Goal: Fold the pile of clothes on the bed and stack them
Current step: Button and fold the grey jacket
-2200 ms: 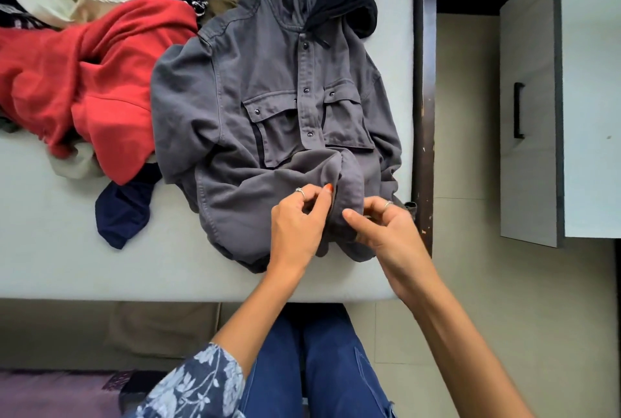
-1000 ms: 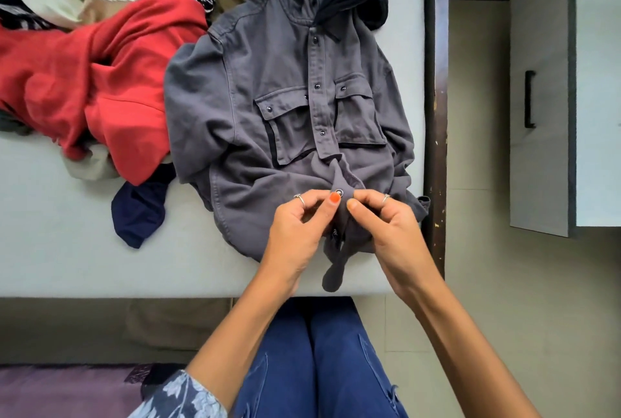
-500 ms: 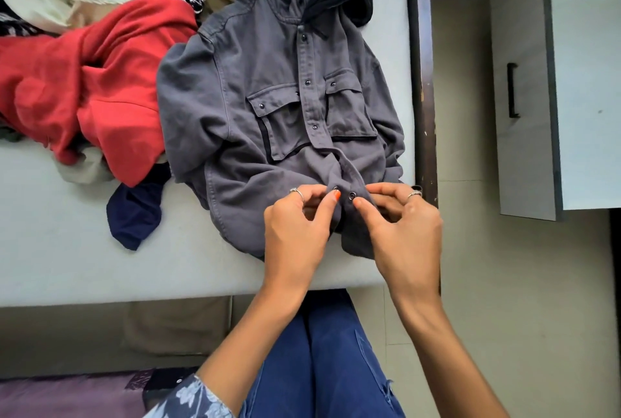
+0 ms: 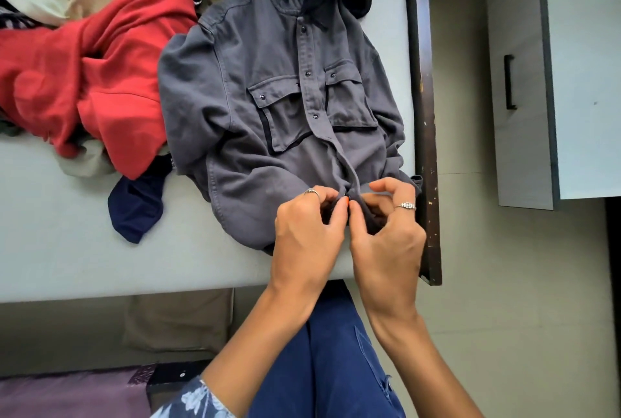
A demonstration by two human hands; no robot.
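So the grey hooded button-up jacket (image 4: 268, 108) lies face up on the pale green bed (image 4: 67, 243), hem at the near edge. Both hands pinch the bottom of its front placket: left hand (image 4: 305, 233) and right hand (image 4: 386, 229) with fingertips meeting at a snap. No readable labels. A crumpled red garment (image 4: 94, 75) lies just left, and a grey cabinet (image 4: 554, 75) stands on the right.

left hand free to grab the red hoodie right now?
Probably not yet: the left hand and right hand both pinch the grey jacket's placket. The red hoodie lies uncovered beside it.
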